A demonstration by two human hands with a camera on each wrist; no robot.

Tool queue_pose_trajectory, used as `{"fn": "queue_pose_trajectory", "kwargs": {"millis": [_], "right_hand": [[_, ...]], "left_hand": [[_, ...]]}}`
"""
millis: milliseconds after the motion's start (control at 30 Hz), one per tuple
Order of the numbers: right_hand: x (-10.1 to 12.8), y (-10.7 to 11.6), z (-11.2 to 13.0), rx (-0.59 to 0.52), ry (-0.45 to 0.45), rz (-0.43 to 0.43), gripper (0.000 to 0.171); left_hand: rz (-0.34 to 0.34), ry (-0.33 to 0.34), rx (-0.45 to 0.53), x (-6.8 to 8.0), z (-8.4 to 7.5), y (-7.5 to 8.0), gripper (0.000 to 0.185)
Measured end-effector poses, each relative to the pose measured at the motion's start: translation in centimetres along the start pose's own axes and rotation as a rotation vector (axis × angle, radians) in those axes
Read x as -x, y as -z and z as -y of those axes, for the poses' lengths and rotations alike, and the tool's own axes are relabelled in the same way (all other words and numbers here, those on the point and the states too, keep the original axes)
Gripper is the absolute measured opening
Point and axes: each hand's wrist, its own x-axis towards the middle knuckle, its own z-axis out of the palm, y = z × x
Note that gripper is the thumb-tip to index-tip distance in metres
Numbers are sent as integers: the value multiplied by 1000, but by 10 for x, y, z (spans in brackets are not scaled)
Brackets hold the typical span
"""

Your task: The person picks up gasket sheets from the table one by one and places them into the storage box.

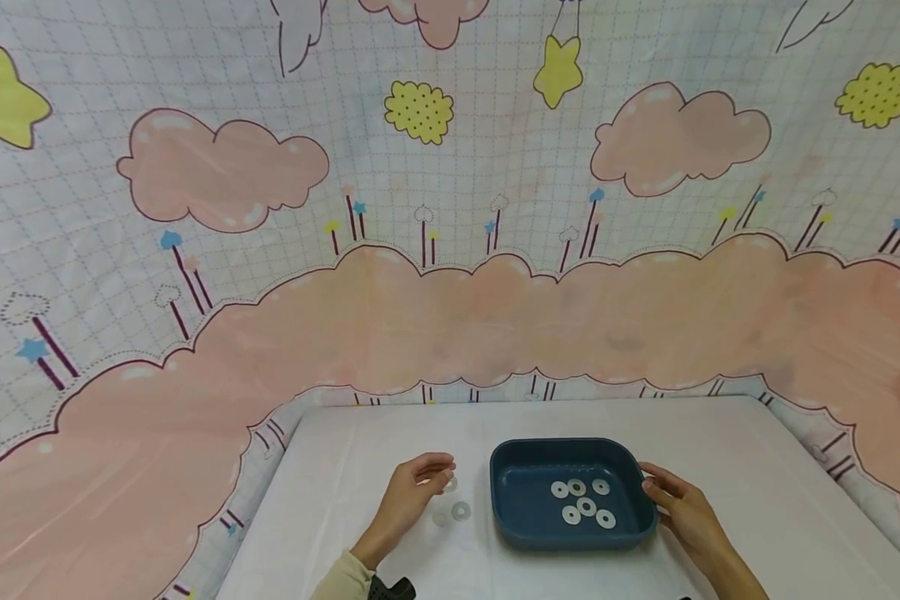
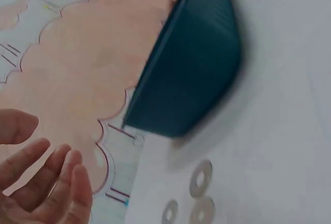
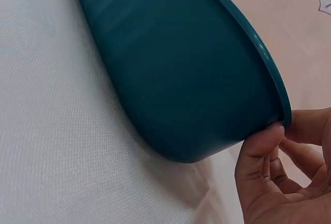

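Note:
A dark blue rectangular tray (image 1: 570,540) stands on the white table, with several flat white rings like washers (image 1: 600,520) lying on its floor. My right hand (image 1: 690,512) pinches the tray's right rim between thumb and fingers, as the right wrist view shows at the rim corner (image 3: 285,115). To the left of the tray, my left hand (image 1: 408,500) hovers over the table, its fingers loosely bent and holding nothing. Pale loose rings (image 2: 194,185) lie on the table beside that hand, one partly hidden behind its fingertips in the head view.
The white tabletop (image 1: 375,425) extends around the tray. Behind it hangs a cloth with pink clouds (image 1: 228,171) and yellow stars. A dark strap object (image 1: 392,588) shows at my left sleeve (image 1: 342,579).

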Motion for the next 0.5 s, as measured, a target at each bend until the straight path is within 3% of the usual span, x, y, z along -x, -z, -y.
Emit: {"fn": "queue_pose_trajectory", "kwargs": {"millis": [333, 500], "right_hand": [[-1, 0, 0, -10, -5, -3, 54], [-1, 0, 0, -13, -1, -4, 54]], "left_hand": [[-115, -57, -282, 1, 35, 6, 25], [-124, -43, -332, 6, 47, 6, 28]]}}
